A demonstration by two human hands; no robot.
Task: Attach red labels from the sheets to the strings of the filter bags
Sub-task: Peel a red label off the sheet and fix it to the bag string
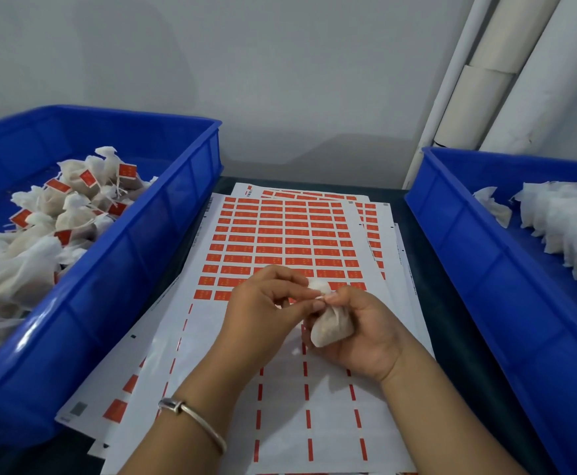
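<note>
One small white filter bag [331, 325], a soft gathered pouch of thin fabric with pale filling, is sitting in the middle of the view, just above the label sheets. The right hand [362, 332] is cradling the pouch with curled fingers closed around its body. The left hand [268, 303] is pinching at the bag's tied neck, thumb and fingertips pressed together; the string itself is too thin to make out, and whether a label is already between the fingers cannot be told.

Under both hands is lying a stack of white paper sheets [280, 241] printed with rows of small red rectangular labels [270, 250]. The near half of the top sheet is showing only narrow red strips, so those labels appear already peeled.

To the left, a large blue plastic crate [150, 241] is holding a heap of filled bags with red tags [74, 200]. To the right, a second blue plastic crate [458, 248] is holding untagged white bags [561, 217]. A silver bangle [194, 419] is circling the left wrist. Pale pipes [486, 97] are running up the grey wall.

Risks, as a judgement: the sticky label could be folding crookedly or catching a fingertip instead of the string, because the pinch is hiding the work. Pulling hard could be loosening the knot and spilling filling. A wrist resting on the sheets could be shifting the loose stack.
</note>
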